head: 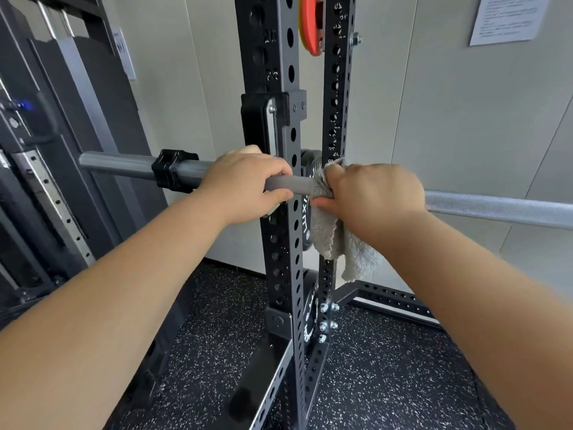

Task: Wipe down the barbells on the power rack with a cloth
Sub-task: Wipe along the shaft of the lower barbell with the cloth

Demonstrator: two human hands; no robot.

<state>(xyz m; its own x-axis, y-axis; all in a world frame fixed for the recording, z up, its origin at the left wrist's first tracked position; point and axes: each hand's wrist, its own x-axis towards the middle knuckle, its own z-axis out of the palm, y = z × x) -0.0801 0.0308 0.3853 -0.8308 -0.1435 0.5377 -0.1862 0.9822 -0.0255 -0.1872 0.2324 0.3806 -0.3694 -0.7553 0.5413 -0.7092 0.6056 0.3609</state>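
A grey steel barbell lies across the black power rack, resting in a hook on the front upright. My left hand grips the bar's sleeve just left of that upright. A black collar clamp sits on the sleeve further left. My right hand holds a grey cloth wrapped around the bar right of the upright; the cloth's loose end hangs down below the bar.
A red weight plate hangs high between the two perforated uprights. A black plate sits behind the bar. A dark cable machine stands at left. Speckled rubber flooring lies below, and a paper notice hangs on the wall.
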